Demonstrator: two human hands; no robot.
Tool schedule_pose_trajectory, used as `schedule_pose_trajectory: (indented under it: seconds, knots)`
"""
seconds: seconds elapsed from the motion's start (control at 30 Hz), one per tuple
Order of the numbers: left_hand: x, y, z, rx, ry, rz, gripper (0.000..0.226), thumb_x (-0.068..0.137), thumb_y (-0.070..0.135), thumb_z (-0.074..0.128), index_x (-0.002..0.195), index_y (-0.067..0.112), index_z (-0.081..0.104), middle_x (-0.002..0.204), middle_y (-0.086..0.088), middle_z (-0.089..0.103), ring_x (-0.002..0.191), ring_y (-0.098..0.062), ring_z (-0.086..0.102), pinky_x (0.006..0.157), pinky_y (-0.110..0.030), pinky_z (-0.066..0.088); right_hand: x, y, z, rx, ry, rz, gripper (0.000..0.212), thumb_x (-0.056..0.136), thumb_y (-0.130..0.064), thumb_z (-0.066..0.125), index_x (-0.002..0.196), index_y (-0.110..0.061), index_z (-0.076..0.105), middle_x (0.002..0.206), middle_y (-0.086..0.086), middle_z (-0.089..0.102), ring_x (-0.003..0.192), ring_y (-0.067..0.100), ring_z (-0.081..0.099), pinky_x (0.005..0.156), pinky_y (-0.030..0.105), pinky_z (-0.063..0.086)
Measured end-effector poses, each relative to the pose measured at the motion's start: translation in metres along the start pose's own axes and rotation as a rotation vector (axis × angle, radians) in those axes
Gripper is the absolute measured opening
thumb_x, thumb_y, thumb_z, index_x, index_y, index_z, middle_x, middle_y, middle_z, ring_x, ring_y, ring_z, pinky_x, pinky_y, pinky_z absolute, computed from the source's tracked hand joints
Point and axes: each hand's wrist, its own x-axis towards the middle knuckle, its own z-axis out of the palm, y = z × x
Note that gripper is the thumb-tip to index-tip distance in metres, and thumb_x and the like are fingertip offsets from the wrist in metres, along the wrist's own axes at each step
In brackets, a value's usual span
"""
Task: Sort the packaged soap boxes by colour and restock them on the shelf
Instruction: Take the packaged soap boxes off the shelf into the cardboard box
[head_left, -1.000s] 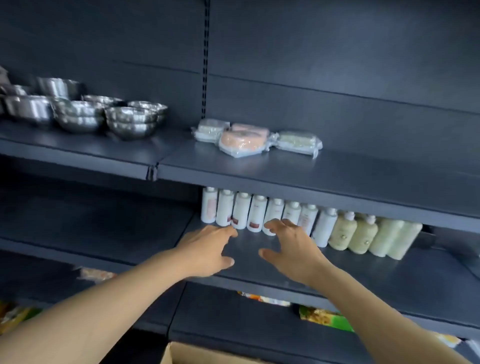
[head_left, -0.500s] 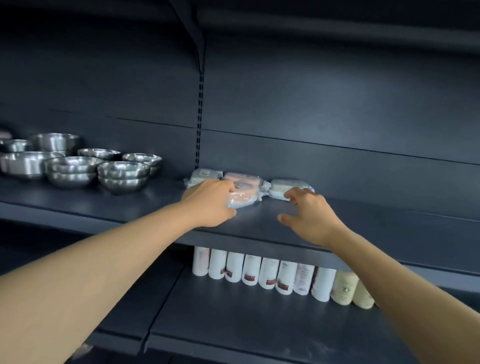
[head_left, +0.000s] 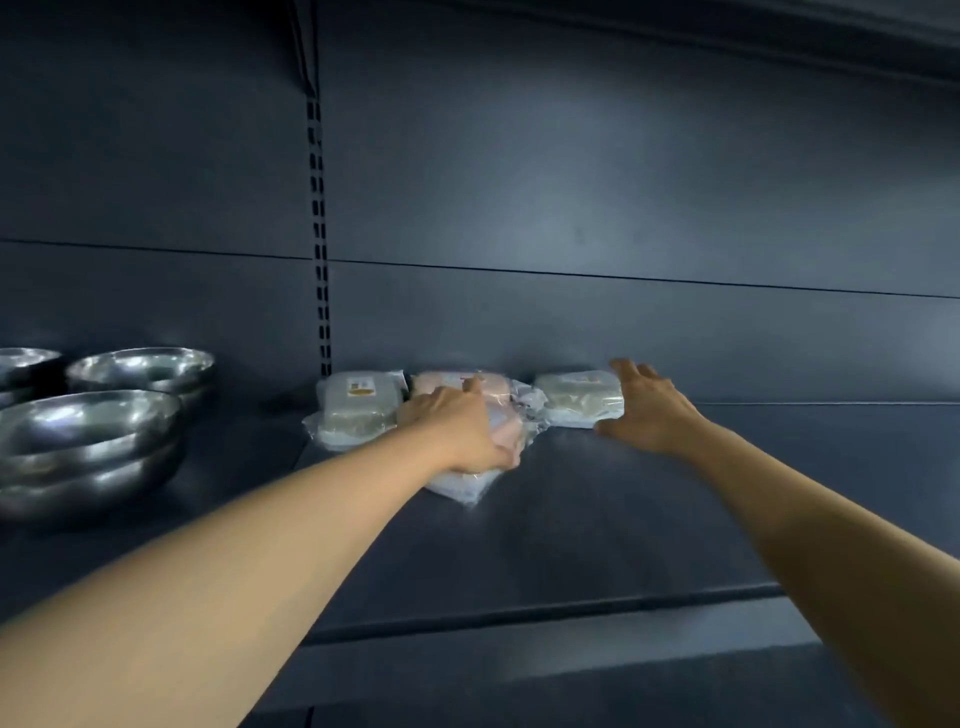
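Observation:
Plastic-wrapped soap packs lie at the back of the dark shelf (head_left: 597, 519). A pale green pack (head_left: 356, 410) is on the left, pink packs (head_left: 498, 395) are in the middle and another pale green pack (head_left: 576, 397) is on the right. My left hand (head_left: 457, 426) lies over the front pink pack, fingers curved around it, thumb at its near edge. My right hand (head_left: 649, 405) reaches to the right green pack with spread fingers, touching its right end.
Stacked steel bowls (head_left: 88, 441) stand on the left section of the same shelf, with more bowls (head_left: 143, 366) behind. A slotted upright (head_left: 318, 234) divides the back panel. The shelf's front edge (head_left: 545, 618) runs below my forearms.
Both hands rose from the lower shelf of bottles to the upper shelf and reached the soap packs. The view lifted and moved closer; the bottles dropped out of sight.

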Motion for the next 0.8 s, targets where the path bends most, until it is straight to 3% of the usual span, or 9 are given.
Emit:
schedule_pose_trajectory:
  seconds: [0.13,0.23,0.33,0.47,0.53,0.63,0.7,0.8]
  knots:
    - [0.017,-0.020,0.003,0.015,-0.044,0.107,0.094,0.071,0.066,0.065,0.143,0.020,0.029,0.137,-0.002,0.047,0.124,-0.027,0.047,0.085,-0.032,0.040,0.031,-0.003,0.018,-0.072,-0.080,-0.002,0.089,0.078,-0.035,0.070,0.148,-0.021,0.018,0.150,0.006,0.031,0.136,0.032,0.028,0.105,0.047,0.035]
    - [0.029,-0.034,0.004,-0.042,-0.089,0.187,0.092,0.070,0.059,0.068,0.144,0.024,0.027,0.136,-0.004,0.045,0.121,-0.027,0.047,0.096,-0.034,0.044,0.037,-0.007,0.030,-0.154,-0.097,-0.025,0.084,0.081,-0.042,0.066,0.148,-0.023,0.020,0.154,-0.001,0.024,0.139,0.029,0.022,0.107,0.046,0.029]
    - [0.035,-0.039,0.007,-0.081,-0.125,0.214,0.092,0.071,0.048,0.068,0.146,0.024,0.022,0.137,-0.006,0.042,0.119,-0.027,0.046,0.097,-0.035,0.045,0.029,-0.016,0.033,-0.247,-0.006,-0.038,0.070,0.081,-0.049,0.061,0.141,-0.021,0.035,0.142,0.003,0.039,0.131,0.029,0.033,0.103,0.041,0.033]
    - [0.039,-0.038,0.008,-0.086,-0.138,0.230,0.097,0.071,0.045,0.067,0.149,0.022,0.013,0.139,-0.007,0.039,0.118,-0.028,0.048,0.088,-0.031,0.044,0.022,-0.029,0.003,-0.381,0.149,-0.045,0.054,0.079,-0.061,0.056,0.115,-0.020,0.056,0.118,0.005,0.061,0.114,0.027,0.053,0.097,0.039,0.035]
    - [0.041,-0.039,0.009,-0.102,-0.137,0.238,0.096,0.071,0.048,0.067,0.148,0.023,0.015,0.140,-0.006,0.039,0.115,-0.027,0.052,0.086,-0.032,0.044,0.026,-0.027,-0.004,-0.351,0.116,-0.010,0.069,0.073,-0.066,0.061,0.127,-0.024,0.048,0.126,0.007,0.054,0.122,0.028,0.045,0.101,0.042,0.033]
    - [0.039,-0.040,0.013,-0.073,-0.096,0.240,0.091,0.075,0.062,0.060,0.147,0.029,0.016,0.146,-0.005,0.035,0.130,-0.029,0.038,0.100,-0.039,0.039,0.031,-0.019,0.006,-0.211,-0.139,0.116,0.098,0.067,-0.067,0.067,0.146,-0.029,0.023,0.143,0.013,0.034,0.134,0.035,0.031,0.106,0.046,0.033]
    - [0.036,-0.039,0.015,-0.040,-0.067,0.243,0.084,0.081,0.065,0.052,0.146,0.026,0.017,0.145,-0.009,0.037,0.133,-0.031,0.035,0.102,-0.040,0.036,0.027,-0.013,0.019,-0.165,-0.225,0.172,0.102,0.066,-0.068,0.067,0.147,-0.030,0.018,0.144,0.015,0.031,0.134,0.038,0.029,0.106,0.048,0.035]
    - [0.030,-0.038,0.015,-0.023,-0.054,0.245,0.078,0.084,0.063,0.049,0.144,0.022,0.021,0.143,-0.013,0.038,0.132,-0.034,0.035,0.103,-0.041,0.034,0.006,-0.011,0.025,-0.143,-0.136,0.173,0.093,0.067,-0.066,0.067,0.142,-0.031,0.025,0.136,0.014,0.035,0.128,0.037,0.033,0.103,0.048,0.038]
